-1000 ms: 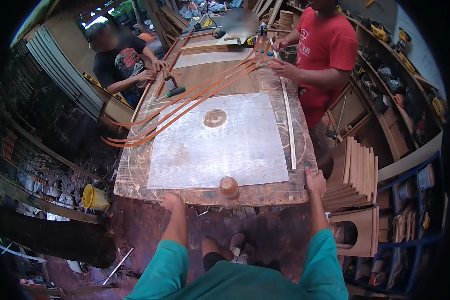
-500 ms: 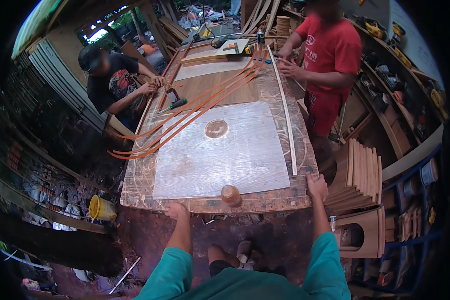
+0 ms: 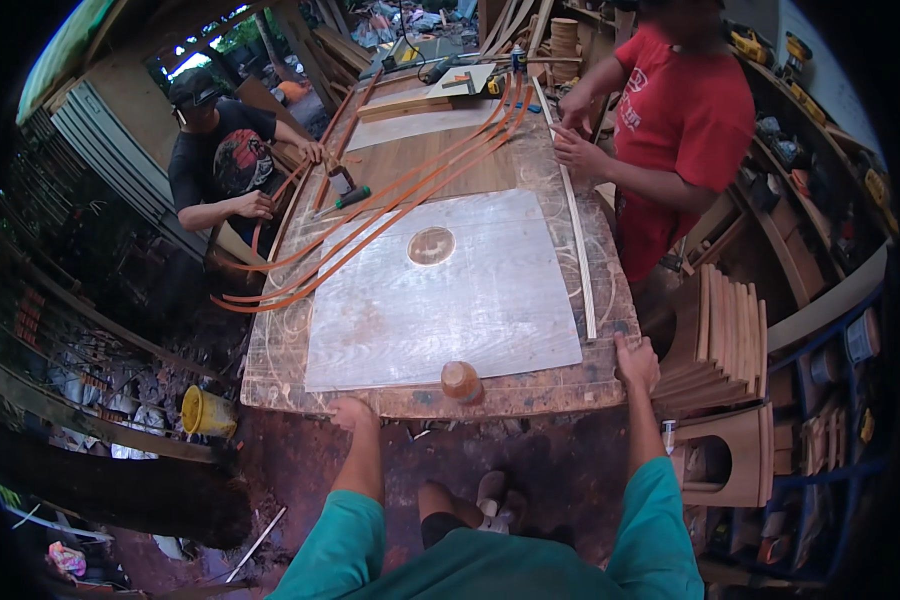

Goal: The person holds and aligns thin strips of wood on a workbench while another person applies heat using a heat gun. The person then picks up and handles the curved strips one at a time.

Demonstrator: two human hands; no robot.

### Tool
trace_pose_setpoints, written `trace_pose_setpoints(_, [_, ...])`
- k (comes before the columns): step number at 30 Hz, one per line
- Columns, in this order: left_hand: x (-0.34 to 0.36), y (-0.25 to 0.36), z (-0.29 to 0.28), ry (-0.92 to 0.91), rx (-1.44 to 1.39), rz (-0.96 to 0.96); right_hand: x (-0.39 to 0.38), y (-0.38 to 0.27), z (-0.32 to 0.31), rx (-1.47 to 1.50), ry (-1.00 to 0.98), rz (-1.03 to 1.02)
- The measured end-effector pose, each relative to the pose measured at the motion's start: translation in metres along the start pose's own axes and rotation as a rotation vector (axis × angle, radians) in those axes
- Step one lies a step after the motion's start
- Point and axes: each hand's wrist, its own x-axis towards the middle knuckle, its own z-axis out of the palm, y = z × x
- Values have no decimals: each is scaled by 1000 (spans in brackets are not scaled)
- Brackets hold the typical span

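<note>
Both of my hands are at the near end of a worn wooden workbench (image 3: 280, 370). My left hand (image 3: 352, 413) has its fingers curled on the front edge, left of the middle. Round the right edge near the corner, my right hand (image 3: 637, 362) is closed. Between them lies a pale wood-grain sheet (image 3: 440, 330) with a round brown mark (image 3: 431, 246). A jar with brownish contents (image 3: 461, 382) stands by the sheet's front edge. Several long orange-brown strips (image 3: 390, 225) curve across the bench and hang past its left side.
At the left, a person in a dark shirt (image 3: 235, 160) handles a strip. Someone in red (image 3: 685, 120) stands at the right side near a long pale batten (image 3: 575, 230). A green-handled tool (image 3: 354, 197) lies by a dark bottle (image 3: 341, 180). Stacked cut wooden panels (image 3: 720, 340) stand right; a yellow bucket (image 3: 208, 411) left.
The dark-shirted person's hands have moved apart, one lower along a strip. The person in red has shifted nearer and rightward. My hands keep their places on the bench edge.
</note>
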Motion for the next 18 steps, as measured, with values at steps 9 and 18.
trace_pose_setpoints(9, [-7, 1, -5, -57, -23, 17, 10, 11, 11, -59, 25, 12])
trace_pose_setpoints(18, [4, -3, -3, -70, -7, 14, 4, 3, 3, -34, -12, 8])
